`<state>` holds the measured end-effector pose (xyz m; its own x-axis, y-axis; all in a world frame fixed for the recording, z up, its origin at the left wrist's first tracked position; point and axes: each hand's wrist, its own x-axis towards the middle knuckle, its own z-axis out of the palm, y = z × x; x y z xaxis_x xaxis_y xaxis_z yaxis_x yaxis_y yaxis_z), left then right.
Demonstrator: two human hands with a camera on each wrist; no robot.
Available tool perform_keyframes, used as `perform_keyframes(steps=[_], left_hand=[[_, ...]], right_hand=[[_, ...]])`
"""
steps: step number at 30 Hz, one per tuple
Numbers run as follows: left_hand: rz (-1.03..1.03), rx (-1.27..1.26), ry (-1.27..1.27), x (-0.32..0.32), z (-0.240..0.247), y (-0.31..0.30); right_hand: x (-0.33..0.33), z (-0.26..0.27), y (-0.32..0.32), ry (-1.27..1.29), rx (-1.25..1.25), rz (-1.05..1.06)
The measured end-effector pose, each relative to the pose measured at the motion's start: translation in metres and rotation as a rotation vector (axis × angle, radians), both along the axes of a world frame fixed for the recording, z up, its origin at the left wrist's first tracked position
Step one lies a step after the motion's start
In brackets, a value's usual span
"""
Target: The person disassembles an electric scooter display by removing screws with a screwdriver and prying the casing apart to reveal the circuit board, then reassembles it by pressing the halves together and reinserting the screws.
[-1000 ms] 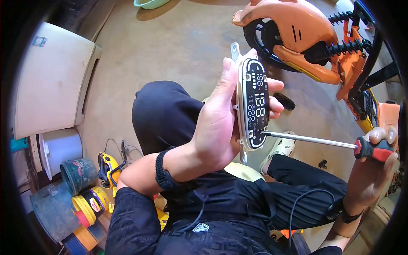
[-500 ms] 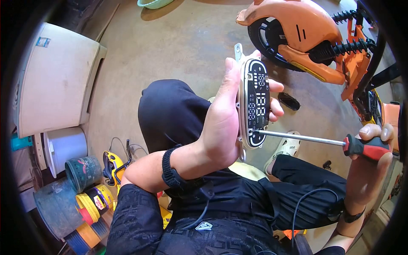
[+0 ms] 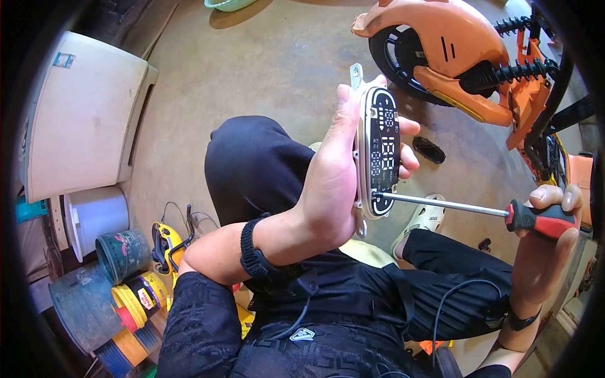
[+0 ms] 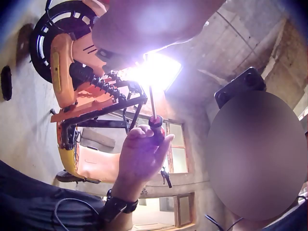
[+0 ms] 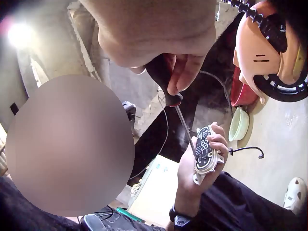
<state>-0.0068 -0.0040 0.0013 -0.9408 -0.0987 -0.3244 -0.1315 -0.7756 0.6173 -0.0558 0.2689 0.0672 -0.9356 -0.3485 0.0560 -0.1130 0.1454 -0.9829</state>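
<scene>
Fingers [image 3: 409, 127] of the left hand [image 3: 328, 183] wrap a display panel [image 3: 384, 154] at two o'clock in the head view — the right hand [image 3: 544, 252], past three o'clock, grips a screwdriver [image 3: 478, 208], its tip [image 3: 380, 195] at the panel's six-o'clock end. Left wrist: the right hand clasps the handle [image 4: 156, 126] near six o'clock. Right wrist: the panel lies at four o'clock.

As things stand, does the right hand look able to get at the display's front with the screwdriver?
Probably yes: the left hand holds the display from behind, leaving its front mostly uncovered, and the screwdriver in the right hand appears to reach it.
</scene>
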Motion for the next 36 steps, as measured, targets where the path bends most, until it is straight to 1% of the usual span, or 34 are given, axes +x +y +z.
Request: perform_keyframes(steps=[5, 7, 11, 14, 16, 17, 19, 22, 26, 28, 29, 31, 32, 34, 36], left_hand=[[0.012, -0.066, 0.003, 0.001, -0.002, 0.000], [0.062, -0.139, -0.026, 0.001, 0.000, 0.000], [0.097, -0.166, -0.024, 0.002, -0.001, 0.002], [0.100, -0.217, -0.008, 0.002, 0.001, 0.003], [0.104, -0.223, 0.008, 0.002, 0.002, 0.002], [0.104, -0.222, 0.007, 0.002, 0.003, 0.002], [0.087, -0.263, -0.043, 0.002, 0.004, 0.003], [0.026, -0.271, -0.063, 0.005, -0.001, -0.001], [0.048, -0.284, -0.043, 0.005, 0.002, 0.002], [0.087, -0.329, -0.001, 0.006, 0.003, 0.002], [0.087, -0.329, -0.001, 0.005, 0.003, 0.002], [0.133, -0.340, 0.047, 0.005, 0.001, 0.000], [0.147, -0.331, 0.043, 0.005, 0.000, 0.000], [0.156, -0.333, 0.049, 0.006, 0.000, 0.000], [0.165, -0.335, 0.055, 0.006, 0.001, -0.001]], right_hand=[[0.006, 0.003, 0.000, 0.035, 0.067, -0.040], [0.007, 0.007, 0.001, 0.055, 0.138, -0.015], [0.008, 0.009, -0.006, 0.068, 0.130, -0.012], [0.007, 0.010, -0.008, 0.027, 0.112, -0.073], [0.006, 0.010, -0.007, 0.024, 0.110, -0.008], [0.006, 0.010, -0.006, 0.023, 0.112, -0.007], [0.005, 0.010, -0.005, 0.025, 0.107, 0.027], [0.007, 0.012, -0.008, 0.016, 0.117, 0.009], [0.005, 0.009, -0.013, 0.065, 0.124, -0.010], [0.004, 0.008, -0.014, 0.025, 0.195, -0.079], [0.003, 0.005, -0.014, 0.025, 0.196, -0.079], [0.002, -0.001, -0.012, 0.098, 0.292, -0.104], [0.002, -0.001, -0.007, 0.098, 0.293, -0.105], [0.003, 0.001, 0.002, 0.104, 0.413, -0.117], [0.005, 0.007, 0.000, 0.135, 0.441, -0.111]])
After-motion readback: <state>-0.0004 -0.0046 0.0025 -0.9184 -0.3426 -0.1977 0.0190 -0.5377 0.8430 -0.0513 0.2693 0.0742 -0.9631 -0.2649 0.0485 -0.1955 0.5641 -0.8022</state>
